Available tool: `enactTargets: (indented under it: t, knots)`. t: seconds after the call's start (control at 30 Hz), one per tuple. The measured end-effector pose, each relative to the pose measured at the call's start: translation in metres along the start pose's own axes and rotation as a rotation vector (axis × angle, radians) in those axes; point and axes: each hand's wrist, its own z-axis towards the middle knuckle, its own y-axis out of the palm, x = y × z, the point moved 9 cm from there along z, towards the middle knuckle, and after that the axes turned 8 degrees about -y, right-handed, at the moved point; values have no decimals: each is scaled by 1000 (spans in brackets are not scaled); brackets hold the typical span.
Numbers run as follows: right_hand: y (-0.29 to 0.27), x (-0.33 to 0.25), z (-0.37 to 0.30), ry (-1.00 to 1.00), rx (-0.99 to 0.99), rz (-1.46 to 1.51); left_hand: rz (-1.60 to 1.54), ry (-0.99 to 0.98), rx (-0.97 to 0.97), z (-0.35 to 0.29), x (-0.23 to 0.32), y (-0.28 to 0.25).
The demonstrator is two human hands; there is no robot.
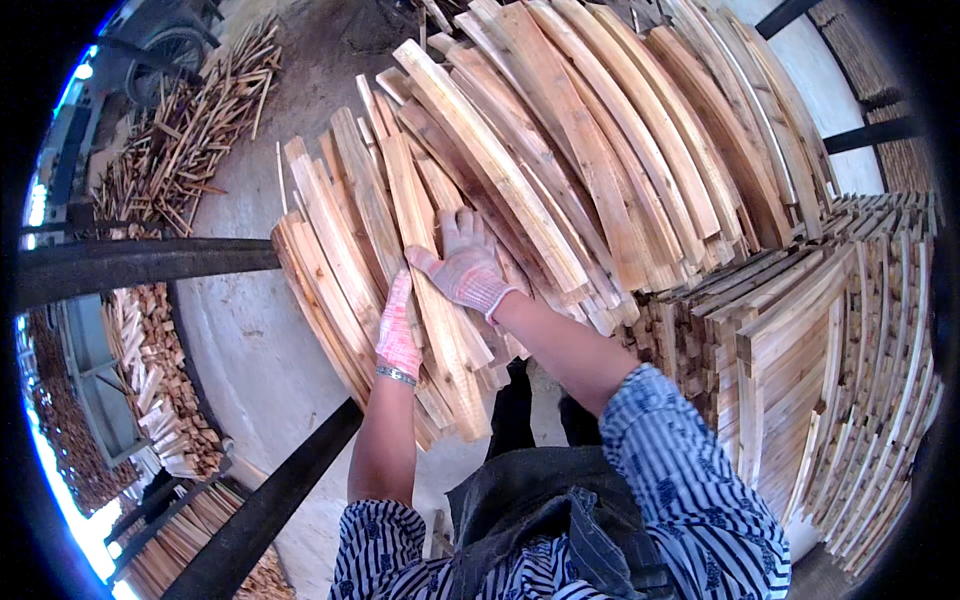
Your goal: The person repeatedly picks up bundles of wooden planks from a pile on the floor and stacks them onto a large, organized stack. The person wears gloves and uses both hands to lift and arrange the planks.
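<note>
A light pinkish work glove covers each of my hands. My left hand [399, 325], with a metal band at its wrist, lies stretched along the left edge of a pale wooden plank [453, 365]; its fingers show only in part. On top of the boards just to the right rests my right hand [466, 262], its fingers spread and the thumb reaching over the same plank. Several loose boards [340, 285] lie to the left of my hands. Beyond the right hand, a larger pile of long planks [600, 130] fans out toward the far right.
Dark metal bars [150, 268] reach in from the left, and another bar [290, 490] crosses below. Tall stacks of slats [860, 380] stand at the right. Scrap sticks [190, 140] heap on the floor at far left, with short wood blocks [165, 390] piled nearer.
</note>
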Motion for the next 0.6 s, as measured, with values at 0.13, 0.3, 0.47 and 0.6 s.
enactTargets:
  t: [0.13,0.3,0.47,0.6]
  knots:
    - [14,12,-7,34,0,277,51,-43,10,-19,-2,13]
    - [-21,33,-96,60,-177,612,195,-19,-16,-93,-66,18]
    - [15,84,-198,494,-234,1246,-111,-182,9,-135,-153,-8]
    - [34,80,-219,386,-328,1407,-289,-231,-208,-137,-176,-6]
